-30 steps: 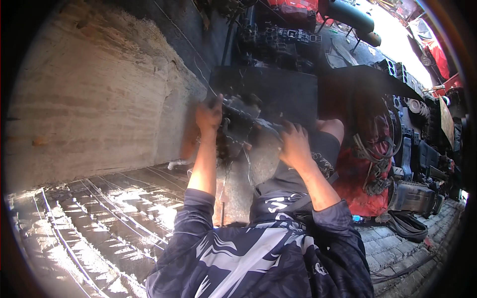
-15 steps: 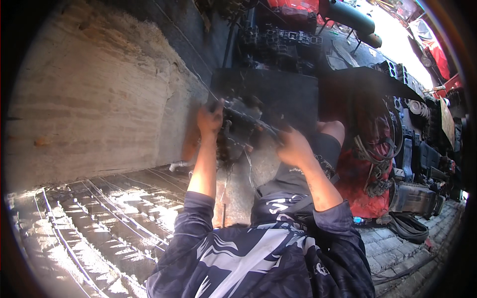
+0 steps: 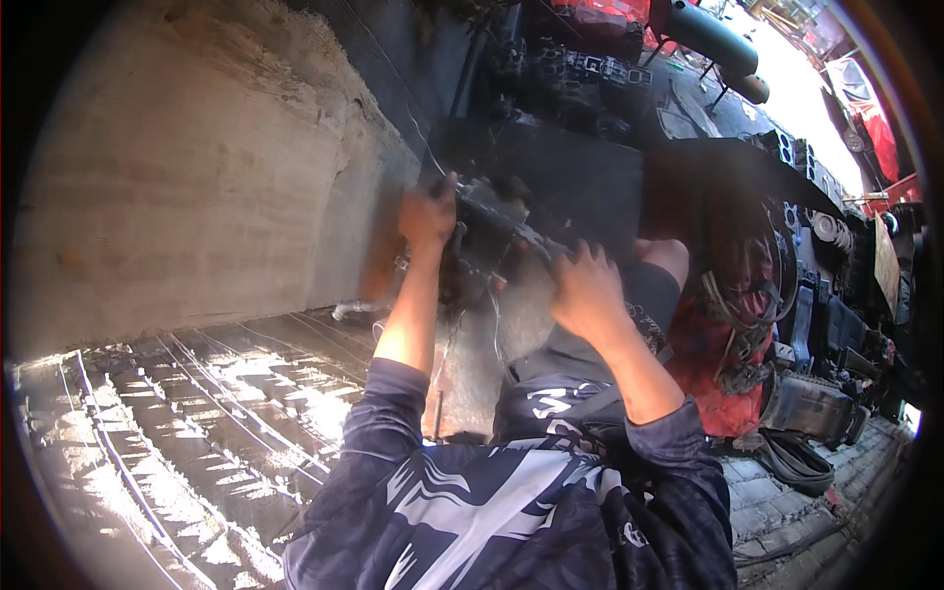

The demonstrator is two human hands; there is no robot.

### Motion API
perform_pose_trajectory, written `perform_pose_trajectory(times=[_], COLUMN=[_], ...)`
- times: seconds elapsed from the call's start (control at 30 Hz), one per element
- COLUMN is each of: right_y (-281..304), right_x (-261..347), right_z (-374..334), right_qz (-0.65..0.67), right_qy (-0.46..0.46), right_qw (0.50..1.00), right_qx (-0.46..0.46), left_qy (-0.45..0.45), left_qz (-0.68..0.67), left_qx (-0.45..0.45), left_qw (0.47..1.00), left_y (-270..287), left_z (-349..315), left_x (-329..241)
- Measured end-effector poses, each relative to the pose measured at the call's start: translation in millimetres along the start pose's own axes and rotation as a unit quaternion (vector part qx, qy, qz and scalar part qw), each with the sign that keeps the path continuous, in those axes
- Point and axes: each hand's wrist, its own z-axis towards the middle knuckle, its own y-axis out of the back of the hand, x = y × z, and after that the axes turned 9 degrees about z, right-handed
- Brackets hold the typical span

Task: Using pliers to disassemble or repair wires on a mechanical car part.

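Note:
A long, dark metal engine part (image 3: 500, 222) lies slantwise in front of me, its far end to the left and its near end to the right. The fingers of my left hand (image 3: 429, 216) are closed around its left end. At the right end, my right hand (image 3: 590, 295) has bent fingers closed on the part, and the knuckles face up. Blur and shadow hide the part's details and the fingertips. Under and beyond it stands a dark flat panel (image 3: 590, 182). Thin wires (image 3: 496, 320) hang below the part.
A concrete wall (image 3: 197, 187) rises close on the left. Metal engine blocks (image 3: 600, 84) and a green cylindrical tank (image 3: 713, 37) stand at the back. To the right are a red cover (image 3: 728, 388), a coiled belt (image 3: 798, 467) and several greasy metal parts.
The view has shifted a little. My left hand has risen slightly with its end of the part. My right hand's fingers are more raised at the knuckles.

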Motion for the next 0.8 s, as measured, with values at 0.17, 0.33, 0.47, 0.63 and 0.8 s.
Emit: perform_pose_trajectory(times=[0.17, 0.33, 0.47, 0.63, 0.8], right_y=[-21, -15, 8, 11, -44], right_x=[-45, -37, -15, 24, -6], right_z=[1, -17, -7, 9, 15], right_qz=[0.316, 0.625, 0.451, 0.542, 0.594], right_qy=[-0.16, -0.331, -0.213, -0.058, -0.31], right_qw=[0.921, 0.692, 0.866, 0.81, 0.731], right_qx=[0.161, 0.144, 0.039, -0.217, 0.129], left_qy=[-0.001, 0.003, -0.014, -0.006, -0.015], left_qz=[-0.004, -0.01, -0.007, -0.024, 0.02], left_qx=[0.011, 0.013, 0.007, 0.01, -0.016], left_qw=[1.0, 1.0, 1.0, 1.0, 1.0], left_y=[1, 1, 1, 8, -6], left_z=[0, -2, 0, -2, -3], left_x=[5, 2, -3, -4, 5])
